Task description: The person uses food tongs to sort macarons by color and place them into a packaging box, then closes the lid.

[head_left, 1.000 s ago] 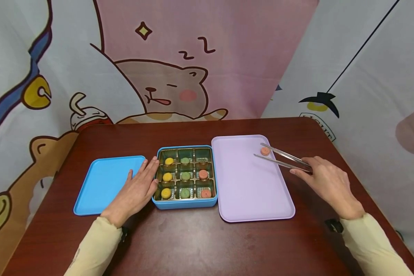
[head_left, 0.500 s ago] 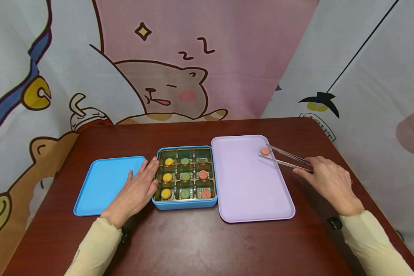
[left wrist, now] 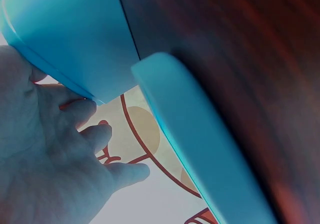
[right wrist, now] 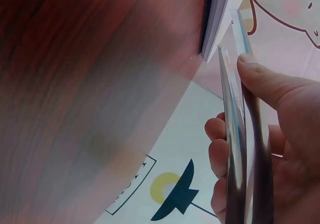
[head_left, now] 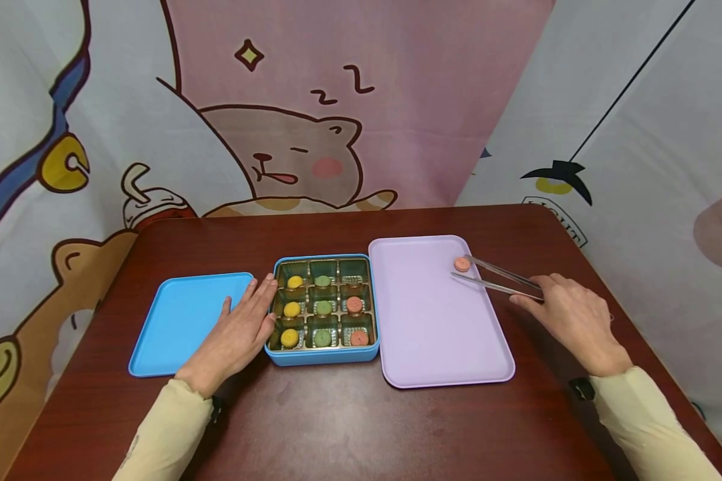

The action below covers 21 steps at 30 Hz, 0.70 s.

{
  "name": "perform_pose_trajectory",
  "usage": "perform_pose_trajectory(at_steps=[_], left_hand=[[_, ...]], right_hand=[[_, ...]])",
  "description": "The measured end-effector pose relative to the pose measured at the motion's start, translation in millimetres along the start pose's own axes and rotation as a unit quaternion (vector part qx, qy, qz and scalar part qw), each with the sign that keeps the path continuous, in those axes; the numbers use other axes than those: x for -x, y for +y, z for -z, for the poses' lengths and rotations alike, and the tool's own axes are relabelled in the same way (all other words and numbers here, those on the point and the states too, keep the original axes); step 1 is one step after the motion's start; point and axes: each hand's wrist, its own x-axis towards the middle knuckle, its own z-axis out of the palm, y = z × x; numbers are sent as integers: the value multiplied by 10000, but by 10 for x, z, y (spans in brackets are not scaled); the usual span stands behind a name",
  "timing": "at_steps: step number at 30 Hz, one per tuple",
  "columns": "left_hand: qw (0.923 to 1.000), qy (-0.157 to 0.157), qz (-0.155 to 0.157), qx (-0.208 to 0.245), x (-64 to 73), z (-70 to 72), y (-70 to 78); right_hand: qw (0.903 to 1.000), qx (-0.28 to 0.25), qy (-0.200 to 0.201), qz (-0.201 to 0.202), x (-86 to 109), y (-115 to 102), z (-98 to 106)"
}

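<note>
My left hand [head_left: 233, 335] lies with straight fingers against the left wall of a blue box [head_left: 321, 357]. Inside the box, a gold divided insert holds yellow macarons [head_left: 290, 338], green macarons [head_left: 323, 338] and two pink ones [head_left: 359, 338]; its back right compartment holds nothing. On the right, my right hand [head_left: 568, 321] grips metal tongs [head_left: 499, 287] between thumb and fingers. The tips of the tongs stand apart around a pink macaron [head_left: 461, 264] near the back right corner of a lilac tray [head_left: 439, 334]. In the right wrist view, the thumb presses one arm of the tongs [right wrist: 255, 119].
A blue lid [head_left: 186, 321] lies on the brown table [head_left: 337, 427], left of the box and partly under my left hand in the head view. The lilac tray stands close against the box's right side. Behind the table hangs a printed cloth [head_left: 421, 100].
The tongs have shifted slightly right and their tips have drawn closer together around the pink macaron. My left hand has stayed on the box.
</note>
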Motion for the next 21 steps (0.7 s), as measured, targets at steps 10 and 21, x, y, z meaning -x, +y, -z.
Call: perform_pose_trajectory(at_steps=[10,21], left_hand=[[10000,39,-12,-4,23,13,11],[10000,-16,16,3,-2,-2,-1]], right_hand=[[9996,-82,12,256,18,-24,3],[9996,-34,-30,265,-49,-12,-27]])
